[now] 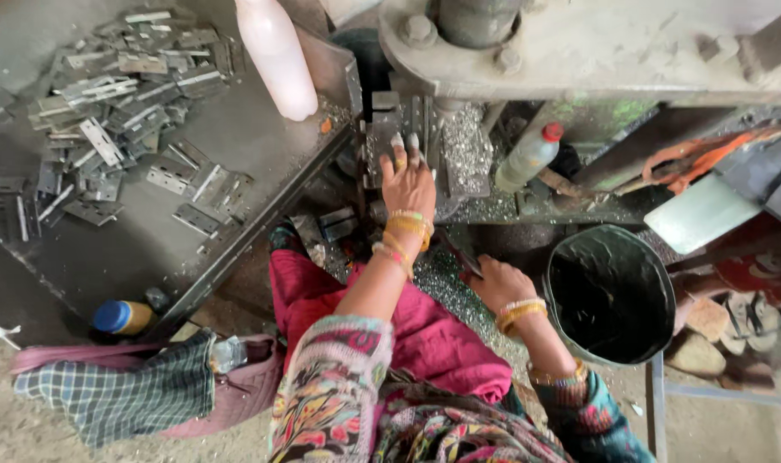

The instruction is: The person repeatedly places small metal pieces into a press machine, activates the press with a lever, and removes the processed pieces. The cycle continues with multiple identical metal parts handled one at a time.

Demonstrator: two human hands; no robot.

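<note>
We could not make out what lay under the left hand (408, 176): its fingers were stretched flat against the grey press (425, 129), and any piece beneath them was hidden. The right hand (498, 283) was curled closed low at the press's edge, gripping something thin and dark that we could not identify. The machine's top ran out of view. Flat grey metal hinges (108, 129), with small holes along their leaves, lay heaped on the metal tray (262, 163) well left of both hands. A black bucket (609, 291) stood just right of the right hand.
</note>
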